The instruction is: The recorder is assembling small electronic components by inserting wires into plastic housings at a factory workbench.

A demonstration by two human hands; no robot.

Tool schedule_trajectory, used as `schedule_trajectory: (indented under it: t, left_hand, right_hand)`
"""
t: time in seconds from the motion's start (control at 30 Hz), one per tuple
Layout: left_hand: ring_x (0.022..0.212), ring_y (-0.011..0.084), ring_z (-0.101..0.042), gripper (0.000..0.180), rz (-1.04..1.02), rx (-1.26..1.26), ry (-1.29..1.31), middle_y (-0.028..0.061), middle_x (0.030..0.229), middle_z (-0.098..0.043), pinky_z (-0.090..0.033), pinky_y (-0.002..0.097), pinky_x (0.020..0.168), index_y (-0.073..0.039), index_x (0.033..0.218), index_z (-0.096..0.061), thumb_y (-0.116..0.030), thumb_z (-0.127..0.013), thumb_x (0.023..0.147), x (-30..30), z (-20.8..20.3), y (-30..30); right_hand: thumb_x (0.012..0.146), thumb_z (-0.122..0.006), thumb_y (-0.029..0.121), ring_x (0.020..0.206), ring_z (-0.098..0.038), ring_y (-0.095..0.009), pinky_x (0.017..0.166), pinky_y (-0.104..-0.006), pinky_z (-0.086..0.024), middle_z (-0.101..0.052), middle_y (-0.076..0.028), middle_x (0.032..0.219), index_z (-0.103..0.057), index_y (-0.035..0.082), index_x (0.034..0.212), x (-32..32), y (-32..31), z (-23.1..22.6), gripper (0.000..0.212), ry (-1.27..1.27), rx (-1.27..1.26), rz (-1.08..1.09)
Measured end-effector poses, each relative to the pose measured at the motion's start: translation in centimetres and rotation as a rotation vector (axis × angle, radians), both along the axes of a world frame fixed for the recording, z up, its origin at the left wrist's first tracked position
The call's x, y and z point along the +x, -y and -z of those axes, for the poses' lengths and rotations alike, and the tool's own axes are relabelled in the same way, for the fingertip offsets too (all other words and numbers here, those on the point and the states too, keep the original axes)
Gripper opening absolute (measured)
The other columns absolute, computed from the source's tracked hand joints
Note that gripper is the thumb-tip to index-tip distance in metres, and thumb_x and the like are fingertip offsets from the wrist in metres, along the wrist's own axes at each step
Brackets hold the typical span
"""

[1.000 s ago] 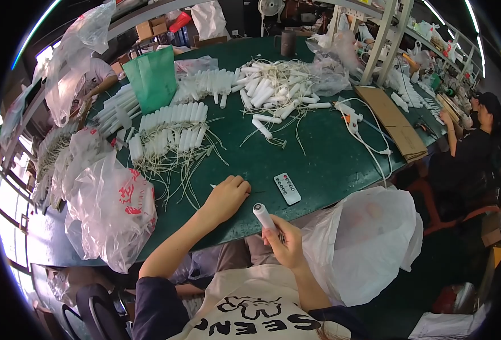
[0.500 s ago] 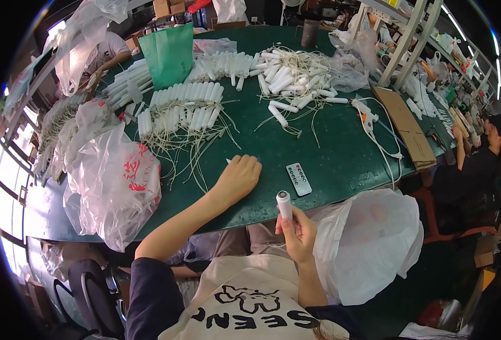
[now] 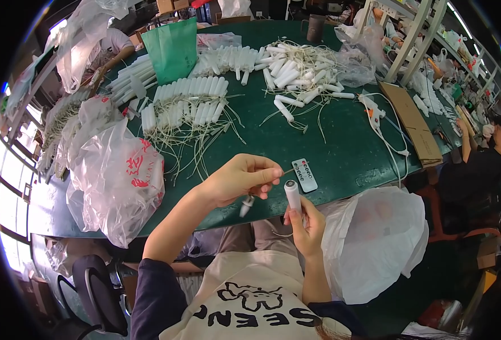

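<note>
My right hand [image 3: 308, 229], near the table's front edge, is wrapped round a white plastic tube [image 3: 293, 197]. The tube stands nearly upright, its dark round opening facing up, and a thin pale cord hangs below it. Just left of the tube's top, my left hand [image 3: 242, 179] pinches a thin dark wire [image 3: 288, 170] that sticks out to the right past the fingertips. A small white pointed piece [image 3: 246, 207] hangs under the same hand; whether it is joined to the wire is hidden by the fingers. Behind the tube, a white remote control [image 3: 305, 175] lies on the table.
Rows of white tubes with cords [image 3: 188, 105] lie left of centre, and a loose heap of tubes [image 3: 301, 71] lies farther back. A glue gun [image 3: 373, 113] and cardboard [image 3: 412, 124] are right. Plastic bags [image 3: 120, 175] crowd the left; a white bag [image 3: 375, 243] hangs at front right.
My left hand has lifted off the table and moved right towards the tube, now showing the wire and the white piece. The right hand still holds the tube.
</note>
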State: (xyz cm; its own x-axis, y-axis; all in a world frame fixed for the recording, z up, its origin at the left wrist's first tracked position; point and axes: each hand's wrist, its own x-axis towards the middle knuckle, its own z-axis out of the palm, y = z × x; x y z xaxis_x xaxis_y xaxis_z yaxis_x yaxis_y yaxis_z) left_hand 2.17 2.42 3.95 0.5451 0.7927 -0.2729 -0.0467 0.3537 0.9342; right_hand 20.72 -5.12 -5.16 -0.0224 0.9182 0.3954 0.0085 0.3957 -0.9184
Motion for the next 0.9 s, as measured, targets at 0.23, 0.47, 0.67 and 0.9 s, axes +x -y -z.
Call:
schedule_trajectory:
  t: [0.23, 0.47, 0.67, 0.9]
  left_hand:
    - [0.06, 0.0066, -0.055, 0.02, 0.078, 0.05, -0.031, 0.0007, 0.075, -0.059, -0.047, 0.0202, 0.055, 0.001, 0.097, -0.059, -0.017, -0.063, 0.09, 0.5, -0.7, 0.1]
    - [0.057, 0.0079, -0.057, 0.022, 0.236, 0.164, -0.19, 0.0012, 0.069, -0.059, -0.046, 0.0206, 0.053, 0.0, 0.103, -0.06, -0.017, -0.058, 0.091, 0.4, -1.1, -0.3]
    - [0.064, 0.0108, -0.064, 0.032, 0.456, 0.196, -0.179, 0.0057, 0.075, -0.066, -0.047, 0.0199, 0.054, 0.0, 0.118, -0.059, -0.019, -0.046, 0.096, -0.3, -1.8, -0.1]
    - [0.073, 0.014, -0.069, 0.035, 0.512, 0.25, -0.182, 0.012, 0.083, -0.07, -0.048, 0.02, 0.056, 0.003, 0.117, -0.059, -0.02, -0.044, 0.096, -1.6, -1.1, 0.3]
  right_hand:
    - [0.091, -0.056, 0.012, 0.061, -0.056, -0.01, 0.056, -0.0223, -0.045, -0.06, -0.006, 0.073, -0.058, -0.006, 0.107, -0.1, -0.1, -0.1, 0.024, 0.04, 0.038, 0.043]
    - [0.087, -0.06, 0.009, 0.062, -0.056, -0.015, 0.057, -0.0257, -0.044, -0.061, -0.008, 0.074, -0.06, -0.005, 0.104, 0.2, 0.1, -0.6, 0.022, 0.154, 0.088, 0.073]
    - [0.083, -0.064, 0.009, 0.068, -0.057, -0.021, 0.06, -0.0295, -0.044, -0.062, -0.011, 0.079, -0.061, -0.003, 0.106, 0.4, 0.3, -0.8, 0.026, 0.183, 0.08, 0.031]
    - [0.079, -0.067, 0.01, 0.068, -0.056, -0.019, 0.06, -0.0287, -0.043, -0.063, -0.009, 0.081, -0.064, 0.001, 0.105, 0.2, -0.3, -1.2, 0.027, 0.197, 0.106, -0.083]
